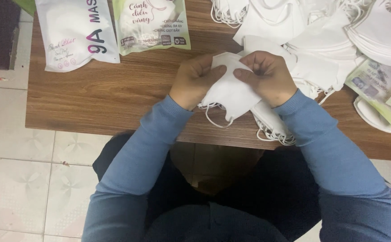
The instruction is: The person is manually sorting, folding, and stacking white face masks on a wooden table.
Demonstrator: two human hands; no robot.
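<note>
Both my hands hold a small stack of folded white face masks (229,92) just above the near edge of a low wooden table (106,92). My left hand (193,80) grips the stack's left side, thumb on top. My right hand (267,76) pinches its upper right side. Thin white ear loops dangle below the stack. A second bundle of white masks (274,123) lies under my right wrist at the table's edge.
A big loose heap of white masks (325,40) covers the table's far right. Two printed mask pouches lie at the far left: a white one (72,33) and a pale green one (150,24). More green pouches (381,87) sit at the right edge. Tiled floor lies to the left.
</note>
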